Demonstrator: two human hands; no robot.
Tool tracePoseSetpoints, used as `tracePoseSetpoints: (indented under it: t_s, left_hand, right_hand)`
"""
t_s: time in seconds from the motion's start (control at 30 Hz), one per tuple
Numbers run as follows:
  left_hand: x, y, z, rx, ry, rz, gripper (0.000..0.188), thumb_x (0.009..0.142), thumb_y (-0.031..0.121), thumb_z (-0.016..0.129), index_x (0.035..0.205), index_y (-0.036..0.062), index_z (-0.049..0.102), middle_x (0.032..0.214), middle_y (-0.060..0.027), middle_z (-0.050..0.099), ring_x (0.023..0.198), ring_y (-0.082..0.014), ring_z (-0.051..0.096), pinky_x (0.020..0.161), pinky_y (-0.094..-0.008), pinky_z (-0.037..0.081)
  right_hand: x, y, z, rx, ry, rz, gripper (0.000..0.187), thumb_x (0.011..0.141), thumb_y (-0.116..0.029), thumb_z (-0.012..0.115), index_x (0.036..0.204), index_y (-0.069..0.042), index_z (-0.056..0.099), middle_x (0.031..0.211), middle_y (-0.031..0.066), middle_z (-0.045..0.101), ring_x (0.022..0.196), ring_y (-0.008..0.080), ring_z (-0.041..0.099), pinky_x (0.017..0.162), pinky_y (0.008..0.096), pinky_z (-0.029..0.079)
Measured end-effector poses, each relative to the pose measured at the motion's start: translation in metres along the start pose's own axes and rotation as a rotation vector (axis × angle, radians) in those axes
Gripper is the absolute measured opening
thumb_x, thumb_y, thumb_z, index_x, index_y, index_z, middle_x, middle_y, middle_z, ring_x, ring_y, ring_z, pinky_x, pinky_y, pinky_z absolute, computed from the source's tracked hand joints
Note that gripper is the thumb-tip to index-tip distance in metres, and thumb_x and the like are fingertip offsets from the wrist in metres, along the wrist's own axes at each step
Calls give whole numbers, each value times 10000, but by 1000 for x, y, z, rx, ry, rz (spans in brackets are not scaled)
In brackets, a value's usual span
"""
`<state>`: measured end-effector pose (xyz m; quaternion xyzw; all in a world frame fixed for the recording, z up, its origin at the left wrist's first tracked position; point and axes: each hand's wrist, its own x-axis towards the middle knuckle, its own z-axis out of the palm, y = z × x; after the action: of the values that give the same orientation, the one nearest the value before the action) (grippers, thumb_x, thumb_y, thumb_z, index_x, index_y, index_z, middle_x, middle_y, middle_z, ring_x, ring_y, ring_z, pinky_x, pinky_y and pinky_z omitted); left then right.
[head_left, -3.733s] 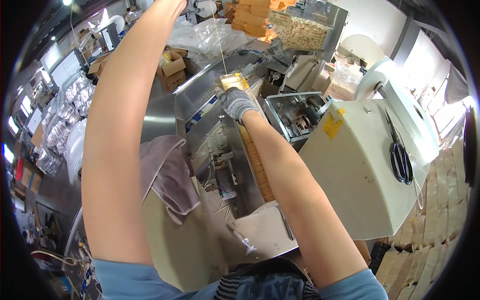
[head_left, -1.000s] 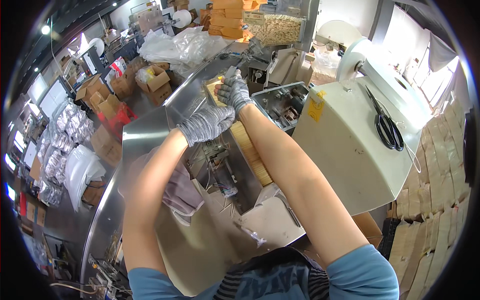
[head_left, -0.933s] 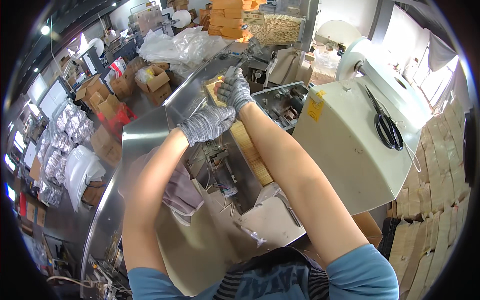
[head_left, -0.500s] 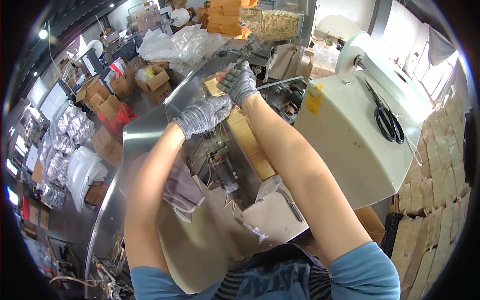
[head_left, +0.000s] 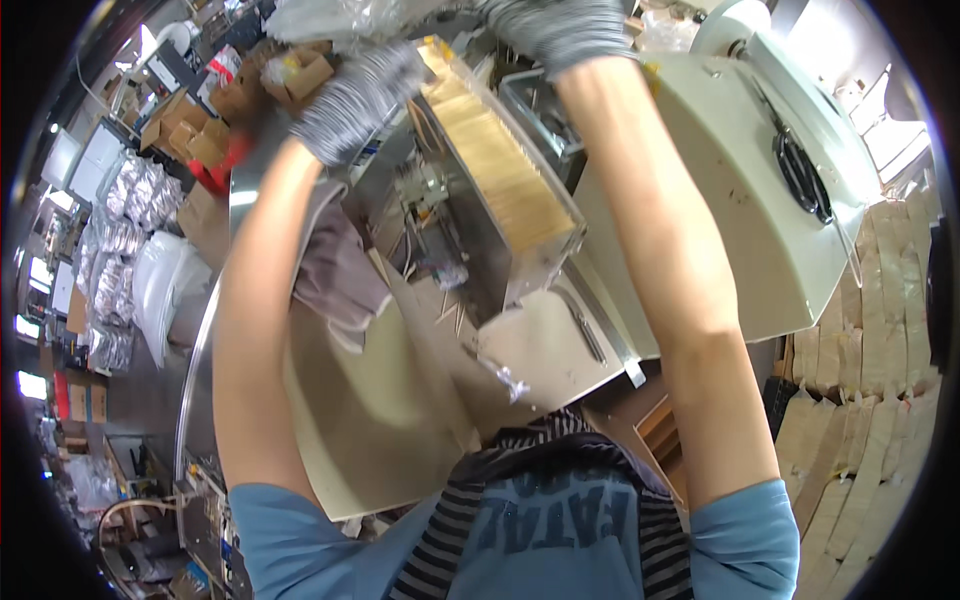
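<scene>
My left hand (head_left: 362,103), in a grey knitted glove, is at the far left edge of a metal trough (head_left: 545,262). Thin pale wooden sticks (head_left: 490,150) lie packed side by side in that trough. My right hand (head_left: 560,28), gloved alike, is beyond the trough's far end at the upper edge of the picture, partly cut off. Both hands are smeared by motion, so their fingers and anything in them cannot be made out. A small metal mechanism (head_left: 428,200) sits along the trough's left side.
Right of the trough stands a pale machine housing (head_left: 690,190) with black scissors (head_left: 800,172) on top. A mauve cloth (head_left: 343,265) hangs left of the mechanism. Nearer me, a utility knife (head_left: 585,330) lies on a beige panel (head_left: 535,345). Cardboard boxes (head_left: 200,140) stand far left.
My hands have moved apart: the left leftward and farther off, the right farther off and rightward. More of the sticks shows between them. The view has shifted, so the trough appears larger.
</scene>
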<state>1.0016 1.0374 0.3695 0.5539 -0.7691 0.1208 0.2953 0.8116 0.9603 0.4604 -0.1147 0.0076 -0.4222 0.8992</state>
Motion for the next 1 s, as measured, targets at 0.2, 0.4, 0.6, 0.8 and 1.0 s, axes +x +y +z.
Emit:
tracePoseSetpoints:
  t_s: [0.2, 0.4, 0.6, 0.8, 1.0]
  left_hand:
    - [-29, -3, -52, 159, -20, 251, 101, 869, 123, 539, 914, 41, 576, 854, 1, 565, 839, -117, 546, 790, -253, 432]
    - [-56, -18, -31, -473, -176, -351, 95, 849, 151, 569, 898, 83, 612, 851, -10, 568, 838, -142, 559, 819, -259, 434]
    - [-29, 29, -42, -566, -381, -365, 86, 840, 159, 582, 884, 95, 618, 854, -17, 570, 838, -155, 562, 821, -263, 435]
    - [-33, 167, -19, -632, -563, -229, 111, 834, 190, 590, 891, 103, 629, 905, -39, 570, 861, -194, 559, 818, -299, 439]
    - [-97, 265, 67, -434, -98, -142, 156, 723, 171, 696, 834, 74, 643, 1099, -136, 495, 1044, -318, 473, 904, -460, 363]
  right_hand:
    - [-108, -27, -109, -688, -1038, 458, 267, 877, -218, 562, 901, 47, 587, 763, 194, 620, 703, 254, 614, 591, 295, 504]
    - [-224, 7, -366, -2329, -542, 362, 487, 701, -265, 731, 1113, -58, 575, 1035, 154, 604, 834, 265, 614, 739, 349, 494]
    - [-262, 105, -392, -2393, -499, 191, 515, 777, -257, 633, 1258, -156, 480, 1183, 188, 469, 847, 336, 597, 754, 423, 486]
    - [-265, 26, -330, -1273, 42, -51, 147, 869, -13, 477, 998, -19, 548, 789, 41, 521, 649, 96, 484, 588, 215, 423]
    - [-278, -18, -198, -1185, -250, 148, 385, 731, -132, 744, 1064, -54, 567, 1019, 64, 570, 940, 168, 544, 813, 294, 438]
